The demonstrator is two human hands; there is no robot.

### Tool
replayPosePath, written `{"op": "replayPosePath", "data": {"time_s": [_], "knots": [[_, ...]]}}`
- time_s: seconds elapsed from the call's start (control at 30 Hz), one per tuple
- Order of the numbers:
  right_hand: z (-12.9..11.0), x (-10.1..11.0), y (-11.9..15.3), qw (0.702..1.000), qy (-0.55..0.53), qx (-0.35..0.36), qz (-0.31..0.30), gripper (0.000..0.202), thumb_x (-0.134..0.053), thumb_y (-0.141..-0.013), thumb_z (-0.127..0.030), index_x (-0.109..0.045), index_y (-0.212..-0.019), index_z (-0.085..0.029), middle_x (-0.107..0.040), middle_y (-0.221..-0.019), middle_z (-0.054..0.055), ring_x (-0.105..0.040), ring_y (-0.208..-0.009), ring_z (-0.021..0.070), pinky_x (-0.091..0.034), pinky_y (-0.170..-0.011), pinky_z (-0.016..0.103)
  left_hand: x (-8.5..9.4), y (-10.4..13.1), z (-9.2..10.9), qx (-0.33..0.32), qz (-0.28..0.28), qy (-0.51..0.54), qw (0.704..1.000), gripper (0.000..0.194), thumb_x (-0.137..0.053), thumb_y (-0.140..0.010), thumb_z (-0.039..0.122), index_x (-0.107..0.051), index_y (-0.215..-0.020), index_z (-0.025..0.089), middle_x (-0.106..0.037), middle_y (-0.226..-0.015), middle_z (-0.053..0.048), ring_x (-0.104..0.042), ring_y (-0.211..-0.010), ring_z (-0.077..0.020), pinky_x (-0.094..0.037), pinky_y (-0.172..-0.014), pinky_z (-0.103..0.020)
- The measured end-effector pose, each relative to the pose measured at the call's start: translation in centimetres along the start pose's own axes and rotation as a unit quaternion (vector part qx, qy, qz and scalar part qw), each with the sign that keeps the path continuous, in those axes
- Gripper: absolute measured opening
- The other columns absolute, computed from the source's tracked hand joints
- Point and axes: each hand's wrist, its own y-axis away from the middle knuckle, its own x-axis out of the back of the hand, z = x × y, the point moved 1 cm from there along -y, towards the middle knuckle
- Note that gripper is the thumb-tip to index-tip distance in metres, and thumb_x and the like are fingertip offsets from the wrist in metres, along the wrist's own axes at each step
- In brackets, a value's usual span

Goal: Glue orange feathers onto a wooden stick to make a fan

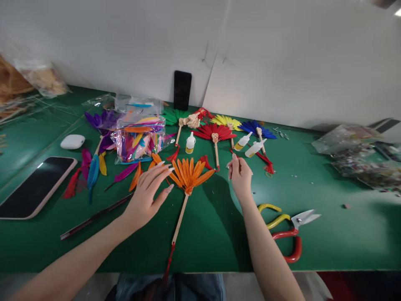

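Note:
An orange feather fan lies on the green table, its wooden handle and red tassel pointing toward me. Just left of its feathers is my left hand, fingers spread and holding nothing visible. My right hand is right of the fan with its fingers curled together; whatever they may pinch is too small to make out. Beyond it lie two white glue bottles, and a third bottle stands upright behind the orange fan. A red fan rests between them.
Yellow-handled scissors and red-handled scissors lie at right. Purple, green, yellow and blue fans line the back beside bagged feathers. A phone, white case and dark tweezers-like tool are left. Another phone leans on the wall.

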Motion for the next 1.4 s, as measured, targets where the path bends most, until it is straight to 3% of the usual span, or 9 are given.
{"op": "replayPosePath", "data": {"time_s": [0.3,0.47,0.57,0.67,0.8,0.9,1.07,1.23,1.4], "knots": [[-1.5,1.4,0.6,0.995,-0.09,-0.022,-0.019,0.033,-0.058,-0.082,-0.048,-0.052,-0.068,-0.019,-0.05,-0.046,-0.006,-0.042,-0.035,0.007,-0.035,-0.036,0.019,1.4,-0.5,-1.3,0.019,0.131,0.035,0.991,0.022,-0.048,-0.092,0.022,-0.056,-0.112,0.024,-0.063,-0.11,-0.005,-0.055,-0.111,-0.0219,-0.045,-0.097,-0.042],[-3.7,1.0,4.4,0.971,-0.194,-0.092,-0.105,0.046,-0.047,-0.086,-0.055,-0.042,-0.056,-0.02,-0.032,-0.036,-0.011,-0.032,-0.026,0.0045,-0.024,-0.027,0.016,2.9,-0.6,-1.8,0.048,0.179,0.061,0.981,0.018,-0.047,-0.092,0.027,-0.063,-0.097,0.02,-0.067,-0.096,-0.006,-0.06,-0.097,-0.0206,-0.049,-0.088,-0.037],[-4.8,0.1,7.5,0.951,-0.231,-0.128,-0.163,0.053,-0.044,-0.087,-0.057,-0.038,-0.051,-0.019,-0.033,-0.033,-0.01,-0.032,-0.024,0.0032,-0.022,-0.027,0.015,3.6,0.2,-0.8,0.074,0.155,0.118,0.978,0.022,-0.047,-0.092,0.026,-0.065,-0.081,0.019,-0.067,-0.083,-0.004,-0.063,-0.086,-0.0181,-0.05,-0.082,-0.03],[-5.6,-0.9,9.8,0.932,-0.262,-0.161,-0.194,0.043,-0.053,-0.084,-0.053,-0.046,-0.061,-0.018,-0.042,-0.037,-0.009,-0.036,-0.027,0.0031,-0.025,-0.029,0.014,3.5,1.3,0.9,0.13,0.081,0.193,0.969,0.023,-0.051,-0.09,0.029,-0.064,-0.075,0.02,-0.067,-0.076,-0.001,-0.064,-0.076,-0.0155,-0.05,-0.075,-0.025],[-6.6,-2.1,10.8,0.9,-0.311,-0.19,-0.238,0.041,-0.058,-0.082,-0.053,-0.047,-0.065,-0.017,-0.038,-0.038,-0.011,-0.038,-0.027,0.003,-0.024,-0.029,0.013,2.8,1.9,2.9,0.216,0.013,0.265,0.94,0.021,-0.057,-0.085,0.037,-0.065,-0.074,0.02,-0.067,-0.076,0.0,-0.064,-0.075,-0.0156,-0.05,-0.069,-0.022],[-7.1,-2.8,10.9,0.885,-0.343,-0.213,-0.232,0.048,-0.053,-0.082,-0.058,-0.045,-0.058,-0.018,-0.03,-0.033,-0.012,-0.032,-0.023,0.003,-0.021,-0.026,0.014,2.3,1.7,3.9,0.25,-0.008,0.313,0.916,0.023,-0.058,-0.085,0.038,-0.063,-0.072,0.019,-0.065,-0.071,0.001,-0.063,-0.072,-0.0153,-0.049,-0.068,-0.023],[-8.0,-3.3,11.0,0.874,-0.363,-0.226,-0.23,0.058,-0.042,-0.085,-0.064,-0.063,-0.072,-0.011,-0.05,-0.041,-0.003,-0.046,-0.031,0.0065,-0.025,-0.028,0.014,2.1,1.5,4.9,0.204,-0.014,0.313,0.928,0.03,-0.049,-0.091,0.034,-0.058,-0.067,0.019,-0.06,-0.066,0.001,-0.061,-0.066,-0.0131,-0.048,-0.067,-0.023],[-8.4,-2.8,10.8,0.836,-0.411,-0.255,-0.26,0.061,-0.04,-0.086,-0.063,-0.068,-0.099,-0.011,-0.065,-0.074,0.006,-0.063,-0.059,0.0132,-0.036,-0.035,0.016,1.9,1.1,5.0,0.136,0.057,0.221,0.964,0.011,-0.055,-0.087,0.029,-0.061,-0.093,0.021,-0.062,-0.092,-0.002,-0.06,-0.089,-0.0171,-0.049,-0.077,-0.027],[-9.0,-2.0,10.5,0.791,-0.458,-0.27,-0.304,0.06,-0.037,-0.089,-0.061,-0.067,-0.11,-0.013,-0.067,-0.107,0.013,-0.061,-0.095,0.0194,-0.049,-0.071,0.026,1.8,0.1,5.1,0.088,0.111,0.155,0.978,0.025,-0.064,-0.081,0.031,-0.056,-0.104,0.023,-0.055,-0.106,-0.006,-0.053,-0.104,-0.0218,-0.045,-0.091,-0.037]]}}
